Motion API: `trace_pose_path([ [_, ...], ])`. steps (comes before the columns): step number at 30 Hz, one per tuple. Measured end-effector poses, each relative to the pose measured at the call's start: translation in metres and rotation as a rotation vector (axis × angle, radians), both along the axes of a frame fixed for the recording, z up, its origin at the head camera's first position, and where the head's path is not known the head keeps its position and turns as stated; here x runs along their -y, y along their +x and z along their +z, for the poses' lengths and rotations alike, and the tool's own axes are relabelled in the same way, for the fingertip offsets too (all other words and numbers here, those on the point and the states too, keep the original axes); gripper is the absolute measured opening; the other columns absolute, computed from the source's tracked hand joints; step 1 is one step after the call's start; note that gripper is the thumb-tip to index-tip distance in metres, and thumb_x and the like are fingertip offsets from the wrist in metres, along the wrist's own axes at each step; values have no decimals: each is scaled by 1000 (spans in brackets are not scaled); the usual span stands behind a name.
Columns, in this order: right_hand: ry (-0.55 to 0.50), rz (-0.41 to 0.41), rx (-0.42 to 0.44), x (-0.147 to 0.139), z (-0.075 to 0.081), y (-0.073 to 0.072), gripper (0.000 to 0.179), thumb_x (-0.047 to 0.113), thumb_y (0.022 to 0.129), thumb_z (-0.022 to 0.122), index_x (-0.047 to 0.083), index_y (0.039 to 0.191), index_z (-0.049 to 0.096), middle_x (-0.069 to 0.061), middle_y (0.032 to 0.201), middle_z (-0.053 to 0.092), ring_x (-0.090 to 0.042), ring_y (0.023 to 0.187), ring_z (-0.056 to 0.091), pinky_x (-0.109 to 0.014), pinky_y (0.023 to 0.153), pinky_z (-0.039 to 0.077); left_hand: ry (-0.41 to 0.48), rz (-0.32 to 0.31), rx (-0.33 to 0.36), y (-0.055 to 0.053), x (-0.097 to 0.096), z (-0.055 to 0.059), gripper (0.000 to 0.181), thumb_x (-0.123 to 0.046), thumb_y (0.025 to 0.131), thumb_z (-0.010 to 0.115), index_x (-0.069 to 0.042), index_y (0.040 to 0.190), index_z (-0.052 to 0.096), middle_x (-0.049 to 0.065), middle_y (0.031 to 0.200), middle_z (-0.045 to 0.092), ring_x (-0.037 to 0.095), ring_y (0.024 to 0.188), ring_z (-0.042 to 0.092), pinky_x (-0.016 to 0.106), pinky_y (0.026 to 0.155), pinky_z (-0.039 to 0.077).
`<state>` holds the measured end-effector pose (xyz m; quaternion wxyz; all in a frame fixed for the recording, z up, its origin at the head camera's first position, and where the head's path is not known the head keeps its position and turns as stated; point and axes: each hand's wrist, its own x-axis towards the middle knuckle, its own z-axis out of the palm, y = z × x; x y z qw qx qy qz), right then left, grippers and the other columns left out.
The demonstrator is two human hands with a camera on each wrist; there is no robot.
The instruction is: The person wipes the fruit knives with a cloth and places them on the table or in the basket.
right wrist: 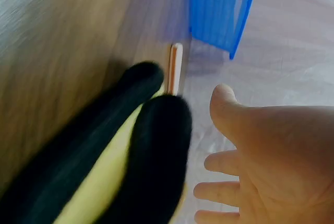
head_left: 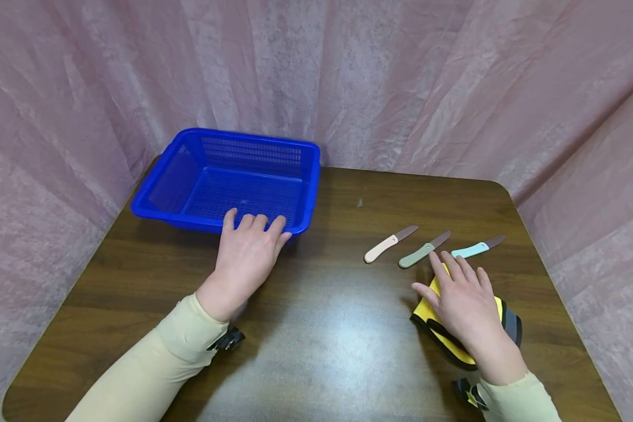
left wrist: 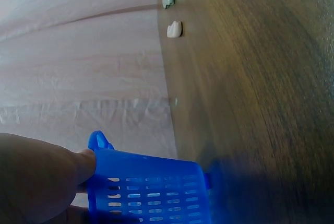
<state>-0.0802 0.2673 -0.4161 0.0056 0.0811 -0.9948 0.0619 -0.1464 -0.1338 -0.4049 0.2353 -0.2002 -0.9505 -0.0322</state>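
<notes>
The near rim of the blue plastic basket (head_left: 227, 138) is under my left hand (head_left: 245, 252). Its fingers bend over the rim and the thumb meets the rim, as the left wrist view also shows; the fingertips are partly hidden behind the basket wall (left wrist: 156, 182). Above a folded yellow and grey cloth with black edging (head_left: 511, 322) is my right hand (head_left: 464, 305), fingers straight and spread. The right wrist view has this hand (right wrist: 282, 151) beside the cloth (right wrist: 99, 182), gripping nothing.
Three small knives with blades out lie side by side beyond the cloth: one with a cream handle (head_left: 382, 248), one green (head_left: 417, 256), one light blue (head_left: 470, 251). The brown wooden table (head_left: 337, 351) backs onto a pink curtain (head_left: 358, 82).
</notes>
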Motion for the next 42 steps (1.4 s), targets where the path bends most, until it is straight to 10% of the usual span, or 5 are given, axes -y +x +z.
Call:
trace_pose_path([
  [19,27,-122,146,-20,-10,8,85,62,110,57,-1,165,41,-40,157,44,-66,136,48,-79,108,39,12,41,-42,-8,7,0,32,-37,110,70,-8,121,75,20,96,76,45,93,72,71,108,45],
  [42,1,-56,138,0,-15,8,90,50,103,76,-3,167,39,-39,151,52,-62,134,50,-75,106,43,26,17,3,-8,-1,-3,30,-37,112,66,-15,131,75,19,102,76,46,97,71,71,108,45],
])
